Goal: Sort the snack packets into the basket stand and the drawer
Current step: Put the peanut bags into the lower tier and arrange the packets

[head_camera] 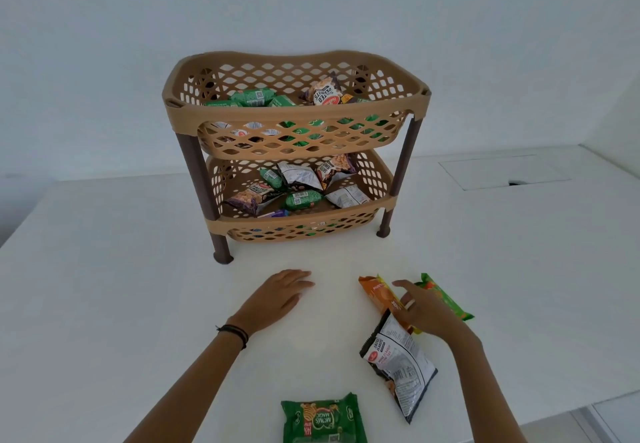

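A tan two-tier basket stand (298, 110) with brown legs stands on the white table; both tiers hold several green and peanut packets. My left hand (277, 299) lies flat and open on the table in front of it. My right hand (420, 307) reaches over an orange packet (375, 292), fingers curled onto it, and a green-orange packet (446, 299) lies just behind the hand. A salted peanuts packet (401, 366) lies below the right wrist. A green biscuit packet (323, 420) rests at the near table edge. No drawer is visible.
The white table (138, 287) runs to a wall behind the stand. A flush rectangular hatch panel (502, 171) sits in the tabletop at the back right. The table's right edge (588, 403) drops off near my right arm.
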`<state>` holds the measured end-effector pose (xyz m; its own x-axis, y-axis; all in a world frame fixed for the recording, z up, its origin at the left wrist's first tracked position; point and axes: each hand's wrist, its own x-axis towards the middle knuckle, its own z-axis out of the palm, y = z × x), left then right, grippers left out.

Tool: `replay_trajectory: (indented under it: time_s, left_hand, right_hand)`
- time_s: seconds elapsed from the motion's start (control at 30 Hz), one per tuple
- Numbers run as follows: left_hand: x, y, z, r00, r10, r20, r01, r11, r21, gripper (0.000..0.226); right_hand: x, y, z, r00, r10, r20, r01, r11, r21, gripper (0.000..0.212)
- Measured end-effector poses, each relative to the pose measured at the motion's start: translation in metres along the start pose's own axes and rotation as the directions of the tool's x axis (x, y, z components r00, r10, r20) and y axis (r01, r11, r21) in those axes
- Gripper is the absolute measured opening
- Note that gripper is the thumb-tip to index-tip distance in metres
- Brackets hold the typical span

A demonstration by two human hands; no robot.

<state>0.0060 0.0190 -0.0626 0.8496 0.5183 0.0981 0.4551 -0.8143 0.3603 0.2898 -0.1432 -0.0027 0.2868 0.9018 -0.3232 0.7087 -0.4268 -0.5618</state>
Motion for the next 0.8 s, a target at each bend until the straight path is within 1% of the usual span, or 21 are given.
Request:
replay_trajectory:
  time_s: [0.03,0.1,0.17,0.3,0.33,0.4,0.5,0.6,0.67,0.73,0.8]
  left_hand:
    - [-0.004,-0.004,0.000,0.999,-0.034,-0.012,0.033,0.999,-0.023,0.057]
    - [-0.011,-0.010,-0.003,0.996,-0.082,-0.037,0.081,0.996,-0.035,0.054]
    - [-0.017,-0.016,-0.008,0.992,-0.119,-0.049,0.117,0.992,-0.039,0.056]
    - [-0.034,-0.036,-0.015,0.978,-0.188,-0.095,0.184,0.982,-0.043,0.074]
    - [-0.039,-0.042,-0.018,0.972,-0.210,-0.108,0.207,0.977,-0.041,0.074]
    - [-0.049,-0.051,-0.024,0.954,-0.266,-0.136,0.264,0.964,-0.030,0.065]
    - [-0.065,-0.068,-0.033,0.903,-0.364,-0.229,0.368,0.929,-0.025,0.058]
    - [-0.072,-0.079,-0.039,0.850,-0.424,-0.311,0.446,0.895,-0.003,0.036]
    - [-0.072,-0.080,-0.040,0.812,-0.448,-0.374,0.482,0.876,-0.001,0.027]
    - [-0.074,-0.082,-0.041,0.753,-0.497,-0.431,0.535,0.844,-0.037,0.025]
    - [-0.076,-0.089,-0.041,0.697,-0.555,-0.453,0.591,0.803,-0.074,0.027]
  right_hand:
    - [0.002,-0.002,0.002,1.000,-0.002,0.000,0.002,1.000,-0.025,0.055]
    - [0.006,-0.006,0.005,1.000,-0.008,-0.002,0.007,0.998,-0.062,0.055]
    - [0.012,-0.010,0.006,1.000,-0.005,0.004,0.006,0.995,-0.095,0.056]
    - [0.023,-0.024,0.005,0.999,0.004,0.044,0.000,0.995,-0.095,0.060]
    - [0.026,-0.027,0.004,0.998,-0.001,0.055,0.006,0.996,-0.091,0.060]
    - [0.032,-0.033,0.001,0.998,-0.021,0.065,0.028,0.994,-0.109,0.058]
    - [0.039,-0.040,-0.005,0.998,-0.039,0.057,0.046,0.991,-0.126,0.056]
    - [0.044,-0.052,-0.016,0.997,-0.079,0.025,0.082,0.987,-0.135,0.056]
    - [0.046,-0.061,-0.023,0.993,-0.117,0.027,0.120,0.984,-0.135,0.056]
    - [0.048,-0.071,-0.030,0.986,-0.160,0.038,0.163,0.977,-0.135,0.056]
    - [0.048,-0.082,-0.035,0.979,-0.198,0.046,0.202,0.972,-0.118,0.056]
